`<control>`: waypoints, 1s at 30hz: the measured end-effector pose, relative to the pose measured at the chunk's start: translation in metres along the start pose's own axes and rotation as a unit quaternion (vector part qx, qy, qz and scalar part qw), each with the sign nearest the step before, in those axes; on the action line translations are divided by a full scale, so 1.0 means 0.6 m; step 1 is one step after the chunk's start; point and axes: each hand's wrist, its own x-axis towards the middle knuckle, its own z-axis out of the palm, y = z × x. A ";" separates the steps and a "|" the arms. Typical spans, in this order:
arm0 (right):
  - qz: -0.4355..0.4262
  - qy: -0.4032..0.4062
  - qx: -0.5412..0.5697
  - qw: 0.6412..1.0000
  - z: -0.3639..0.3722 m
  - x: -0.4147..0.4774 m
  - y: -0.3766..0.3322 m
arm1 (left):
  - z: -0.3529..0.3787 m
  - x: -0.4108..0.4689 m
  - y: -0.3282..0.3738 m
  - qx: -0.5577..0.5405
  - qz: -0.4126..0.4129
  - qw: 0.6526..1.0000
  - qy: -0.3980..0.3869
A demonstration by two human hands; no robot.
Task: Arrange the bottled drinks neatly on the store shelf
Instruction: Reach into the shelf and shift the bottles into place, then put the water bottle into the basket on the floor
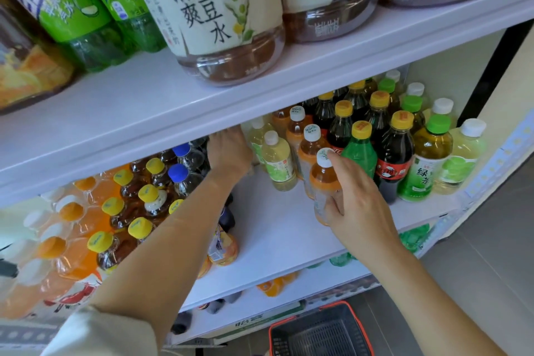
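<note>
My right hand (357,205) grips a small orange-tea bottle (323,179) with a white cap, standing at the front of a row of like bottles on the white middle shelf (277,228). My left hand (229,150) reaches deep under the upper shelf, between the dark blue-capped bottles (185,176) and a pale yellow-green bottle (278,162); its fingertips are hidden, so what it touches cannot be told. To the right stand rows of cola (393,159), a green soda (359,153), green tea (427,162) and pale lime drinks (462,156).
Shrink-wrapped packs of orange and dark yellow-capped bottles (101,225) fill the shelf's left. An orange juice bottle (224,248) stands under my left forearm. Large tea jugs (219,17) sit on the upper shelf. A red basket (320,332) stands on the floor below.
</note>
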 end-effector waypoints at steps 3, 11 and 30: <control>0.014 0.027 0.020 0.999 -0.004 -0.018 -0.010 | -0.008 0.024 -0.014 0.076 -0.022 0.987 -0.138; 0.016 0.058 0.055 0.997 -0.018 -0.069 -0.002 | 0.000 -0.031 -0.022 0.062 0.052 0.979 -0.190; 0.300 -0.348 0.599 0.655 -0.091 -0.155 -0.016 | -0.184 -0.306 0.034 -0.559 -0.130 0.818 0.041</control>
